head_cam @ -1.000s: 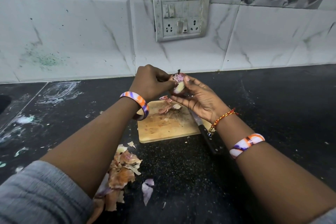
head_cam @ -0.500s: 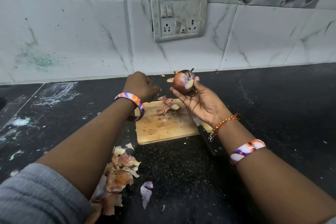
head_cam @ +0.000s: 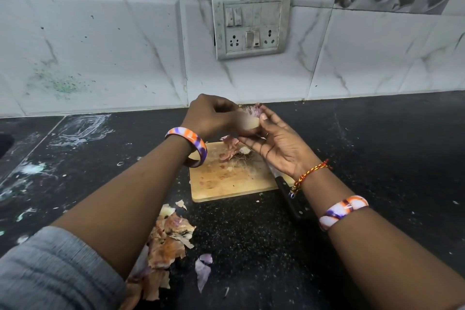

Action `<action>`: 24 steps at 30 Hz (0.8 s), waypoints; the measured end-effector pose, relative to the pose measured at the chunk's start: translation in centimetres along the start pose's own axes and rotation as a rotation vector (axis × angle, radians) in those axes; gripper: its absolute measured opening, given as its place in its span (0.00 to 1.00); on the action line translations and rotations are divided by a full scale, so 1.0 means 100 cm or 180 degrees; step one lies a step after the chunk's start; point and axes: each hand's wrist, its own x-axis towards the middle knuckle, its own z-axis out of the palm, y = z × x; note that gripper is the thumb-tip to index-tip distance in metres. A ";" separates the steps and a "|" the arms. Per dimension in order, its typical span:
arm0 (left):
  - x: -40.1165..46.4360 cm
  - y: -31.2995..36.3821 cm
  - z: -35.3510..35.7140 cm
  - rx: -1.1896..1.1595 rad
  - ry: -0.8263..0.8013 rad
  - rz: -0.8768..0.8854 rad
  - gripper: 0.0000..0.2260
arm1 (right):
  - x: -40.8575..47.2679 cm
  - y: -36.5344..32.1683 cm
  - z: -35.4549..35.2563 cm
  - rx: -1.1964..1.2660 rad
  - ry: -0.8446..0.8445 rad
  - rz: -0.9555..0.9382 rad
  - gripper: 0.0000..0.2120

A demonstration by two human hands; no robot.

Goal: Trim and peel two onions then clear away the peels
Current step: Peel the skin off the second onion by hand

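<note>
Your right hand (head_cam: pixel 279 145) cradles the onion (head_cam: pixel 250 121) from below; your left hand (head_cam: pixel 214 114), pinching its skin, sits just left.

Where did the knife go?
In the head view, the knife lies on the black counter along the right edge of the wooden cutting board, partly hidden under the right hand and wrist.

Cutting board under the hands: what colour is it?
Light tan wood, stained in places; the cutting board shows in the head view.
</note>
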 end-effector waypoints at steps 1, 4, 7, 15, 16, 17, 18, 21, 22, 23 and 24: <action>0.000 0.001 0.000 0.0073 0.0075 0.0027 0.02 | 0.000 -0.001 -0.001 -0.0066 -0.0113 0.0011 0.11; 0.000 0.002 -0.001 0.0220 0.0147 0.0095 0.02 | -0.001 -0.001 -0.003 -0.0416 -0.0285 -0.0056 0.17; 0.000 0.006 0.001 0.0532 0.0297 0.0342 0.04 | -0.002 0.000 -0.001 -0.0602 -0.0273 -0.0268 0.19; -0.003 0.005 0.007 0.0828 0.0576 0.0667 0.04 | -0.008 0.000 -0.003 -0.0787 -0.0194 -0.0508 0.18; -0.004 0.004 0.008 0.0837 0.0652 0.0663 0.04 | -0.008 0.000 -0.004 -0.0814 -0.0193 -0.0502 0.18; -0.004 0.003 0.008 0.0830 0.0742 0.0641 0.04 | -0.009 0.000 -0.004 -0.0804 -0.0199 -0.0488 0.18; -0.004 0.001 0.008 0.0803 0.0830 0.0594 0.04 | -0.009 0.001 -0.004 -0.0738 -0.0216 -0.0471 0.19; -0.003 -0.005 0.006 0.0681 0.0905 0.0349 0.04 | -0.010 0.001 -0.004 -0.0334 -0.0314 -0.0377 0.18; -0.002 -0.008 0.004 0.0683 0.0876 0.0272 0.04 | -0.010 0.000 -0.004 -0.0207 -0.0332 -0.0324 0.18; -0.002 -0.010 0.003 0.0715 0.0830 0.0218 0.05 | -0.010 0.000 -0.004 -0.0082 -0.0340 -0.0262 0.18; -0.002 -0.012 0.001 0.0783 0.0777 0.0178 0.05 | -0.010 0.000 -0.003 0.0033 -0.0333 -0.0212 0.17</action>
